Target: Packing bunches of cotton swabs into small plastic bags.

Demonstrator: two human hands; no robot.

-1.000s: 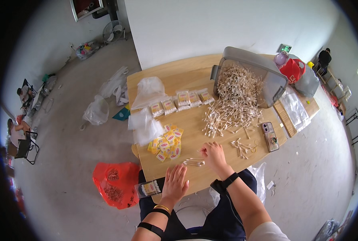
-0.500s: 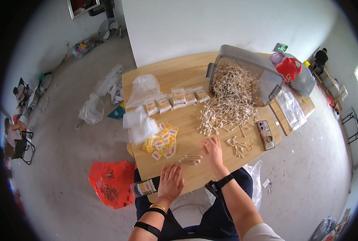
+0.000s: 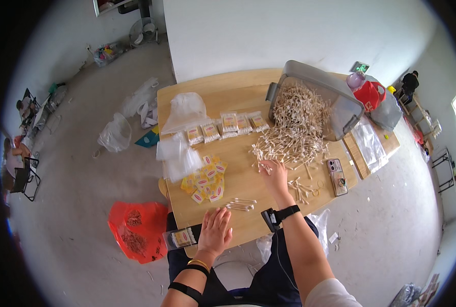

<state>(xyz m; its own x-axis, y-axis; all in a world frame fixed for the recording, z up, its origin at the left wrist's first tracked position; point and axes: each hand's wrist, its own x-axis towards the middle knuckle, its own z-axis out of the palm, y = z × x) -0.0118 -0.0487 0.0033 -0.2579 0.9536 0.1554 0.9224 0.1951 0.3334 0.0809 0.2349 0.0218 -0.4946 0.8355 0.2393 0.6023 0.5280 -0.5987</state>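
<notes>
My left hand (image 3: 215, 231) lies flat at the table's near edge with its fingers stretched out, holding nothing. Just beyond its fingertips is a small row of cotton swabs (image 3: 242, 204). At the near-left edge of the big cotton swab pile (image 3: 295, 120), my right hand (image 3: 276, 179) has its fingers bent together around a few swabs, whose tips show beside the fingertips. The pile spills from a grey plastic bin (image 3: 345, 110) tipped on its side. A few loose swabs (image 3: 300, 190) lie right of that hand. By my left wrist rests a filled swab packet (image 3: 183, 236).
Yellow-and-white cards (image 3: 207, 180) lie scattered left of centre, beside clear plastic bags (image 3: 179, 158). Packed swab packets (image 3: 229, 123) line up behind. A phone (image 3: 337, 177) and rubber bands (image 3: 317, 189) lie at right. A red bag (image 3: 136, 230) stands on the floor at left.
My right hand has moved forward, away from me, from beside the small row to the pile's edge. My left hand stays flat in nearly the same place.
</notes>
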